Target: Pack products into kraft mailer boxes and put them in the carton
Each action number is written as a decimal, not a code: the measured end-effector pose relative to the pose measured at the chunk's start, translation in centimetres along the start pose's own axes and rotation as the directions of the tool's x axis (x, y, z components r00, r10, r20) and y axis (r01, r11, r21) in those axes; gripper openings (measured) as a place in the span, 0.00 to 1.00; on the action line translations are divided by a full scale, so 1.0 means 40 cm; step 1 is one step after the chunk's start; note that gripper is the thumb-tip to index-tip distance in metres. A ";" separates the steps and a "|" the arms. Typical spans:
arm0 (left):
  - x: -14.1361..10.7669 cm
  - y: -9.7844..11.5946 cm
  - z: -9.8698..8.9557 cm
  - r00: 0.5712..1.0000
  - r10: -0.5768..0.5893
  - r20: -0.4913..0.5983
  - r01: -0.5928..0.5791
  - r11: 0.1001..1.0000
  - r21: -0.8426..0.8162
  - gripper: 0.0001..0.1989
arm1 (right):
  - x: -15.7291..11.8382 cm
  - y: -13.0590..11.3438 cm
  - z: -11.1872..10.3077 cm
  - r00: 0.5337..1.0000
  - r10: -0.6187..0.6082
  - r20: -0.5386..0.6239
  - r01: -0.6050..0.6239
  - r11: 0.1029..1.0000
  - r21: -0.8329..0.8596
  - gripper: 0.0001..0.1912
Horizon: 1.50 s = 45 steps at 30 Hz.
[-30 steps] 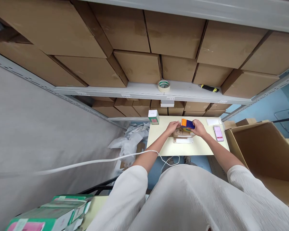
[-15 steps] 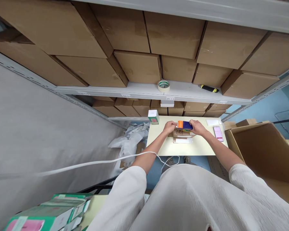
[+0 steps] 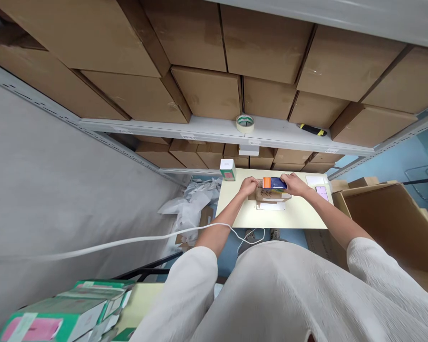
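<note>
A small cardboard box [image 3: 266,195] with dark writing on its side stands on the pale table. At its upper left edge is my left hand [image 3: 248,185], fingers closed against the box; what exactly lies under the fingertips is too small to tell. My right hand [image 3: 293,184] grips the right end of a dark blue and orange tape dispenser [image 3: 277,183], which lies across the top of the box. A white label or sheet [image 3: 271,206] shows on the tabletop at the box's near side.
On the table [image 3: 278,219] are a green-and-white carton [image 3: 228,170] and a phone [image 3: 321,193]. The shelf holds a tape roll [image 3: 245,124] and a utility knife [image 3: 312,129]. A large open carton [image 3: 388,228] stands right. A white cable [image 3: 135,241] crosses by my left arm.
The view has shifted slightly. Both hands stay at the box, and the tape dispenser has tilted a little, with my right hand slightly farther right.
</note>
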<state>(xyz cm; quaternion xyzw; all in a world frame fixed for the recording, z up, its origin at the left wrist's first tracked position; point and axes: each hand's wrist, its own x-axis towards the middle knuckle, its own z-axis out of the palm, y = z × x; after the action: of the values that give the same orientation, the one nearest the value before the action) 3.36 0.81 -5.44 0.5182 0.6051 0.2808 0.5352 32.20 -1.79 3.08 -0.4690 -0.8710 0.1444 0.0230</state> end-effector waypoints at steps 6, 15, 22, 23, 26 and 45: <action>0.002 -0.067 -0.047 0.996 -0.033 -0.080 0.037 0.998 0.043 0.04 | -0.042 0.055 0.010 0.998 0.064 0.012 -0.063 0.998 -0.014 0.15; 0.014 -0.117 -0.016 0.992 -0.099 -0.082 0.099 0.995 0.002 0.08 | -0.034 0.057 0.027 0.989 0.144 -0.022 -0.145 0.988 -0.053 0.14; 0.019 -0.153 0.016 0.981 -0.164 -0.104 0.160 0.986 -0.046 0.10 | -0.025 0.049 0.019 0.986 0.165 0.009 -0.164 0.984 -0.075 0.14; 0.021 -0.155 0.021 0.980 -0.168 -0.103 0.163 0.985 -0.051 0.10 | -0.024 0.048 0.018 0.986 0.168 0.009 -0.167 0.983 -0.075 0.14; 0.031 -0.161 0.032 0.979 -0.180 -0.096 0.174 0.982 -0.067 0.10 | -0.022 0.044 0.014 0.984 0.178 0.008 -0.177 0.981 -0.076 0.14; 0.041 -0.169 0.123 0.973 -0.228 -0.035 0.230 0.950 0.210 0.16 | -0.014 0.031 0.025 0.982 0.190 0.020 -0.187 0.975 -0.119 0.13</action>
<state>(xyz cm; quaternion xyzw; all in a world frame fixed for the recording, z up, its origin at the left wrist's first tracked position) 5.94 -0.78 -13.40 0.4975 0.6904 0.1532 0.5024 33.35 -1.83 1.85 -0.5477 -0.8298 0.1020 -0.0318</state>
